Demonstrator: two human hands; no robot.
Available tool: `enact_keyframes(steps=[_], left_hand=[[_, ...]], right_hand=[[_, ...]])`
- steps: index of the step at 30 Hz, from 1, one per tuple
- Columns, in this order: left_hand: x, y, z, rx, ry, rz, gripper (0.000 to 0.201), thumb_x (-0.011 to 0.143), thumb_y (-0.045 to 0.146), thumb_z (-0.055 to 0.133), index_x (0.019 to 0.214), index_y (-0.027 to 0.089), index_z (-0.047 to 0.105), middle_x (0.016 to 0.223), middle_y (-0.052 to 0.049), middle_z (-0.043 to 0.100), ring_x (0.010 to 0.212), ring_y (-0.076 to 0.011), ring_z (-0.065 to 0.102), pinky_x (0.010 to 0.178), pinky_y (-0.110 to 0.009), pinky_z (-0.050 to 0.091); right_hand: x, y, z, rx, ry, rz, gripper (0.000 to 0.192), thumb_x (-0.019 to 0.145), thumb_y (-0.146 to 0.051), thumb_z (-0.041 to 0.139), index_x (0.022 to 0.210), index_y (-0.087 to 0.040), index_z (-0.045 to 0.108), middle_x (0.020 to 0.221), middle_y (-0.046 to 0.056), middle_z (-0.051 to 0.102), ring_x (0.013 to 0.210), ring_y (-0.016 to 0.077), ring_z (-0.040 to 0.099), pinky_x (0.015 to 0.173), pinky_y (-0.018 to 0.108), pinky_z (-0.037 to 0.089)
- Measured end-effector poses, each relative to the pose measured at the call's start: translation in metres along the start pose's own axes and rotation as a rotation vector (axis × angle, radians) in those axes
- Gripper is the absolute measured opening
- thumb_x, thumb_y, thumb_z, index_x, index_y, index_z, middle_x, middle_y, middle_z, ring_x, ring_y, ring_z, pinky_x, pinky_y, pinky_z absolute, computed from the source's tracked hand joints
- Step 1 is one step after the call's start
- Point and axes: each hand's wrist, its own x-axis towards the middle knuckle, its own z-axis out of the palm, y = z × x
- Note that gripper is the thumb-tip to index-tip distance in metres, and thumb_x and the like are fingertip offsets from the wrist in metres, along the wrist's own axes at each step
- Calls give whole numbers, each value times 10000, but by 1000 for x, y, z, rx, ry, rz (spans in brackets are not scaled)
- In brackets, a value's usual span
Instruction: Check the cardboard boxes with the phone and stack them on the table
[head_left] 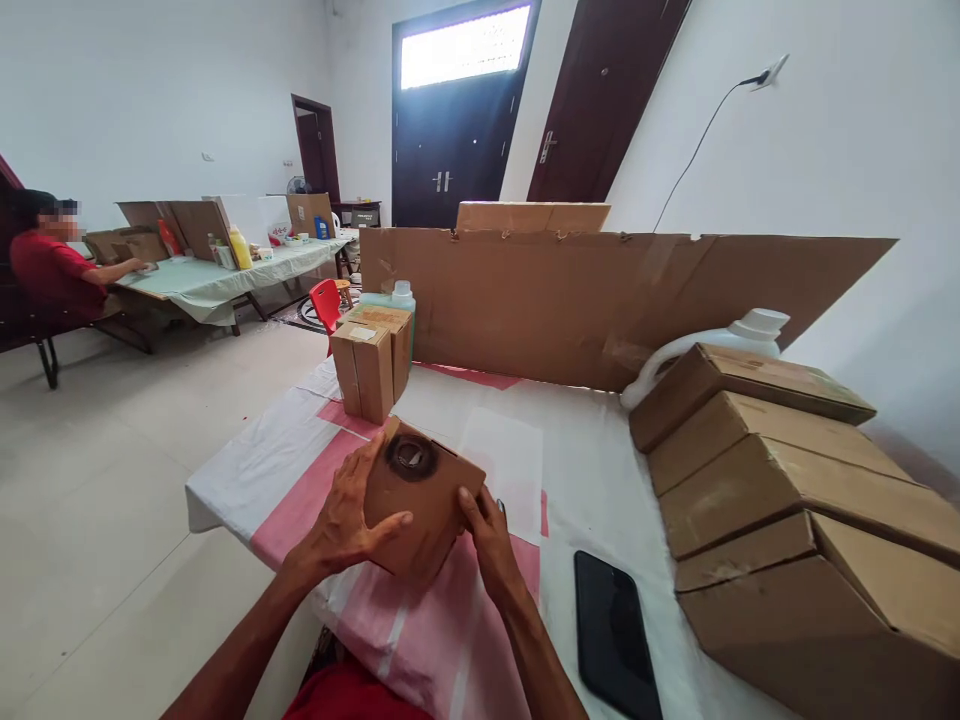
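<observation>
Between my two hands is a small brown cardboard box point(424, 500), tilted, near the table's front edge. A dark round ring mark surrounds a spot on its upper face. My left hand point(349, 515) grips the box's left side, thumb lying across the face and fingers along the far edge. At the right side my right hand point(491, 530) holds the box, its thumb on the face near the corner; its other fingers are mostly hidden behind. Right of my right hand lies a black phone point(615, 630) on the white and pink table cover point(592, 480).
Several cardboard boxes point(795, 480) line the right side, with a white jug point(720, 340) behind. Two small boxes point(367, 365) and a greenish bottle point(403, 300) stand at back left. A cardboard panel point(525, 300) borders the far edge. A person point(56, 260) sits at another table.
</observation>
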Motion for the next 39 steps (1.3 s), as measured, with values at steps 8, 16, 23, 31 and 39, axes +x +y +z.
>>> enact_keyframes(steps=[8, 16, 23, 31, 39], left_hand=[[-50, -23, -3, -512, -153, -492, 1010, 865, 575, 697, 1650, 276, 136, 1612, -180, 365, 1453, -376, 429, 1133, -551, 432], [-98, -1, 33, -913, -208, -479, 1147, 795, 576, 793, 1654, 276, 94, 1520, -172, 528, 1400, -406, 525, 1126, -537, 466], [-99, 12, 39, -772, -224, -377, 1119, 816, 484, 807, 1663, 320, 95, 1629, -126, 417, 1516, -355, 387, 1239, -507, 337], [-99, 12, 37, -748, -214, -403, 1105, 828, 458, 801, 1664, 294, 97, 1553, -131, 504, 1452, -335, 471, 1221, -487, 364], [-98, 22, 37, -727, -238, -415, 1112, 835, 419, 795, 1668, 284, 70, 1569, -148, 483, 1452, -348, 470, 1229, -528, 349]], right_hand=[[-49, 7, -1, -115, -160, 105, 550, 912, -672, 596, 1136, -189, 734, 1071, 84, 761, 948, 271, 668, 829, 367, 525], [-66, -4, -58, -784, 192, 102, 384, 880, -599, 547, 707, -257, 551, 686, 30, 621, 682, 226, 556, 665, 321, 370], [-55, -4, -74, -761, 253, 165, 235, 787, -349, 634, 596, -252, 537, 567, 27, 629, 556, 201, 578, 572, 302, 347], [-93, -64, -47, -3, 276, -117, 279, 818, -456, 787, 906, -216, 674, 828, 31, 733, 653, 182, 691, 569, 277, 521], [-123, -57, 23, -40, -53, -46, 184, 868, -424, 762, 917, -247, 758, 880, 28, 744, 626, 161, 662, 557, 263, 536]])
